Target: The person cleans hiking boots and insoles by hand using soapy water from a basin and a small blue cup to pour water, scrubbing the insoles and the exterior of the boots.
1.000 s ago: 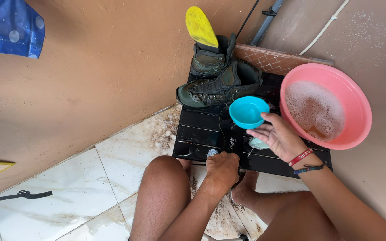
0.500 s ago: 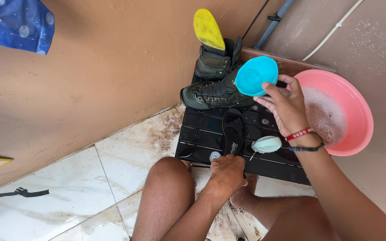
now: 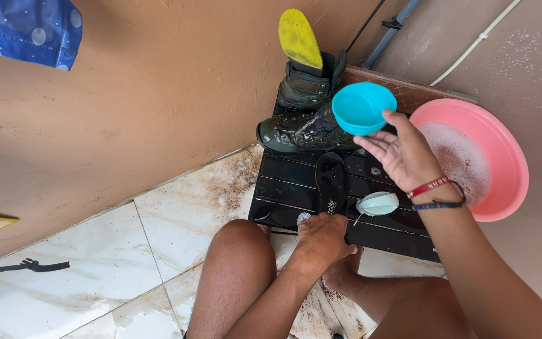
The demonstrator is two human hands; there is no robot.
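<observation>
The right hand grips a small blue bowl by its rim, tipped over a dark boot on its side, water apparently spilling. The left hand presses, fingers curled, on a black insole's near end. A pink basin sits right.

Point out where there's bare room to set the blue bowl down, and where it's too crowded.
Free: the dark slatted platform left of the black insole, below the boots; the white floor tiles by the brown wall. Crowded: around the pale brush, the pink basin and the right hand holding the blue bowl.
</observation>
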